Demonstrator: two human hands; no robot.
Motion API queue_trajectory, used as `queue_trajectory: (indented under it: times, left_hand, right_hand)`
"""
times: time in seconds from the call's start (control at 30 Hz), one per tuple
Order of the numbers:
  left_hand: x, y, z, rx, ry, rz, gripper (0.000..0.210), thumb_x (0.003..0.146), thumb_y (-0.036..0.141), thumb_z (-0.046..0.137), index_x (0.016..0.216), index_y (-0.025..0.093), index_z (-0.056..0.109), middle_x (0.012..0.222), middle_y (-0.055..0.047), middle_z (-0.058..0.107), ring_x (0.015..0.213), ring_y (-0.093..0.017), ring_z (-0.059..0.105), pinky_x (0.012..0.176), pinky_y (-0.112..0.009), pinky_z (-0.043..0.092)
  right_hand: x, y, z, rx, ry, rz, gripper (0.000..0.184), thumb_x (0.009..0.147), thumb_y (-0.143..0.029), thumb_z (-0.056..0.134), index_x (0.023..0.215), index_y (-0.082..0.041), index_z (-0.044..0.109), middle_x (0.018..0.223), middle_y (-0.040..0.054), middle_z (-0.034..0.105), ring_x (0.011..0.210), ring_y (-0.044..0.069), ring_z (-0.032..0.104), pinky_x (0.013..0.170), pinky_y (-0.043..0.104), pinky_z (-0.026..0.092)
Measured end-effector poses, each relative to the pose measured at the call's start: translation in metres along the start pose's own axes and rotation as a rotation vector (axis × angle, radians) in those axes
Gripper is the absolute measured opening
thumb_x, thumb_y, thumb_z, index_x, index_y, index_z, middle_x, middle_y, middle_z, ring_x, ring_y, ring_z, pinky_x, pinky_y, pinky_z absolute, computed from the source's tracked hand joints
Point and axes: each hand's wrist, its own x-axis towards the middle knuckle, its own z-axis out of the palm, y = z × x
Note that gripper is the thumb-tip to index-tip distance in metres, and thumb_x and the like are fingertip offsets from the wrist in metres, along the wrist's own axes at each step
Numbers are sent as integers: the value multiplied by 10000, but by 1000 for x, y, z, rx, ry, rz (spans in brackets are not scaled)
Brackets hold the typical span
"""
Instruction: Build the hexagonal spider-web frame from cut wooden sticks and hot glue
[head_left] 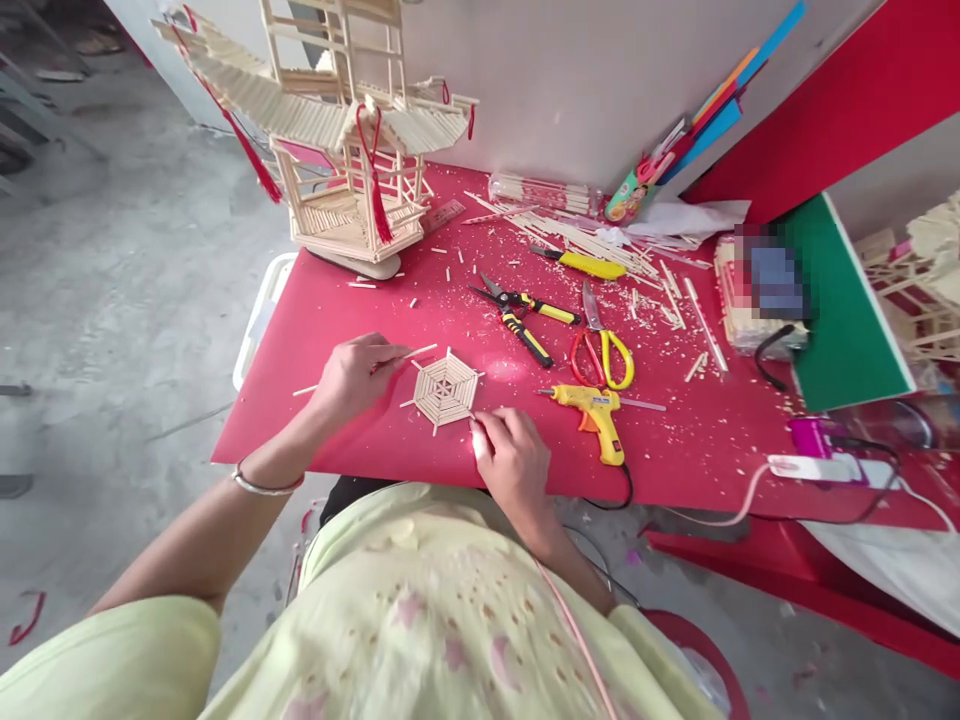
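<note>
On the red tabletop lies a flat web-shaped hexagon of thin wooden sticks (445, 390), with spokes poking past its rim. My left hand (356, 375), just left of it, pinches a short wooden stick (421, 351) that points toward the hexagon's upper left. At the lower right edge, the fingertips of my right hand (514, 450) are closed on a spoke end of the hexagon. To the right of that hand rests a yellow glue gun (596, 415), its nozzle pointing left.
Scissors (604, 345), pruning shears (525, 315) and a yellow utility knife (589, 263) lie beyond my hands among loose sticks and chips. A stick-built pagoda model (360, 180) with red tassels stands at the back left. A power strip (832, 468) sits at the right.
</note>
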Motion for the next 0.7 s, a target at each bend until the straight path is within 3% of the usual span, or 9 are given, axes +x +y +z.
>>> queue_trajectory:
  times: [0.17, 0.37, 0.7]
  left_hand:
    - [-9, 4, 18, 40, 113, -99, 186, 920, 295, 627, 894, 207, 788, 874, -42, 771, 739, -171, 663, 674, -291, 495]
    - [-4, 3, 24, -42, 78, 6, 205, 934, 237, 589, 926, 194, 789, 955, -74, 745, 819, -176, 691, 750, -295, 545]
    - [-6, 4, 31, -22, 91, 26, 221, 982, 251, 577, 966, 189, 789, 973, -83, 737, 852, -171, 687, 754, -283, 554]
  right_hand:
    - [3, -6, 4, 41, -43, -29, 173, 1023, -293, 604, 1089, -265, 762, 1002, 57, 710, 958, 202, 633, 777, 309, 475]
    - [6, -5, 3, 62, -73, -17, 172, 1018, -270, 606, 1091, -272, 761, 1003, 57, 710, 958, 200, 634, 760, 300, 470]
    - [17, 2, 6, 102, -53, -41, 174, 1034, -328, 601, 1046, -242, 752, 909, 44, 729, 863, 175, 663, 755, 281, 455]
